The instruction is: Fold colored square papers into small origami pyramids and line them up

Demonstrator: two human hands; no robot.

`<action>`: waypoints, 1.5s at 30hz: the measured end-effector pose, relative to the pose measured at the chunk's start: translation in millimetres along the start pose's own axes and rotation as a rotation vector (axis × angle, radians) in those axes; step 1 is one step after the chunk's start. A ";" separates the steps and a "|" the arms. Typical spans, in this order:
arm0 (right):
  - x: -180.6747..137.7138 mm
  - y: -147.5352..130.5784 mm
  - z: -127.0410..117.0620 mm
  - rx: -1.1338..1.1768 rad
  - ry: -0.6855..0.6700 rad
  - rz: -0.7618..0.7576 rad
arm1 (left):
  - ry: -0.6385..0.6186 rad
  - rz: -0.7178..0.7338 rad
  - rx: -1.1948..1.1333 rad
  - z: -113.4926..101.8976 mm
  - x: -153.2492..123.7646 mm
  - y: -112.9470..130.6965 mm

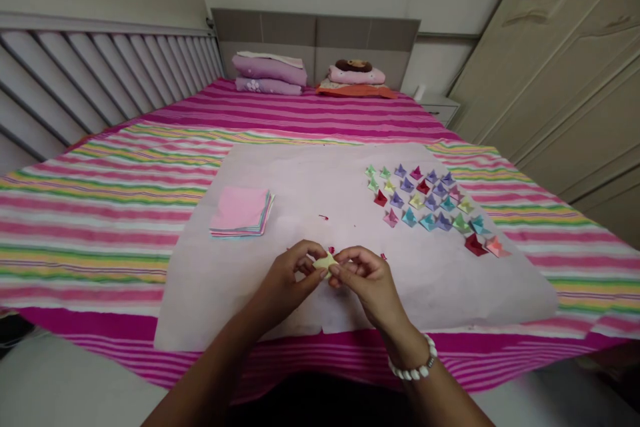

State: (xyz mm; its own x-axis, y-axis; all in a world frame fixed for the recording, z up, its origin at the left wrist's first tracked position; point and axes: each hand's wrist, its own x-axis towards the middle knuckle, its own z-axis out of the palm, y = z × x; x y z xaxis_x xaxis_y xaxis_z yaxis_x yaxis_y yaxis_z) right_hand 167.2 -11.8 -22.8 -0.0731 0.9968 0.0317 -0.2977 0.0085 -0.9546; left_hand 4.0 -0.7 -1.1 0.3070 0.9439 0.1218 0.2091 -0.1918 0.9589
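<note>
Both my hands meet over the near middle of a pale pink sheet [300, 180] spread on the bed. My left hand [290, 277] and my right hand [363, 277] pinch a small folded yellow paper piece [325, 260] between their fingertips. A white bead bracelet [417, 367] circles my right wrist. To the left lies a stack of square coloured papers [240, 212] with a pink sheet on top. Several small folded paper shapes [430, 203] in many colours lie in rows to the right.
The bed carries a pink, green and yellow striped cover [100, 193]. Folded pillows and bedding [270, 72] sit at the headboard. A slatted rail [75, 80] runs along the left, wardrobe doors [565, 67] stand at the right. Tiny red paper scraps [323, 217] dot the sheet.
</note>
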 end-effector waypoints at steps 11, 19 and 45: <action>3.9 4.4 -4.0 0.050 -0.027 0.084 | -0.033 -0.212 -0.299 1.4 -0.6 -10.4; 3.0 2.8 -3.7 0.078 -0.134 0.143 | -0.011 -0.195 -0.344 4.4 -2.2 -5.5; 0.4 3.2 -3.1 0.100 -0.129 0.009 | 0.045 -0.187 -0.490 4.1 -9.5 -20.4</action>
State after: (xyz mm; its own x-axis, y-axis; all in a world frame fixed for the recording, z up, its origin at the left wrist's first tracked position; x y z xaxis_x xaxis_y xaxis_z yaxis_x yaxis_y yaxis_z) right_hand 169.2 -11.2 -26.8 -0.1964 0.9782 0.0670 -0.3889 -0.0150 -0.9212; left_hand 0.6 -6.8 -22.8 0.2639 0.9625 -0.0624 -0.2054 0.1193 0.9714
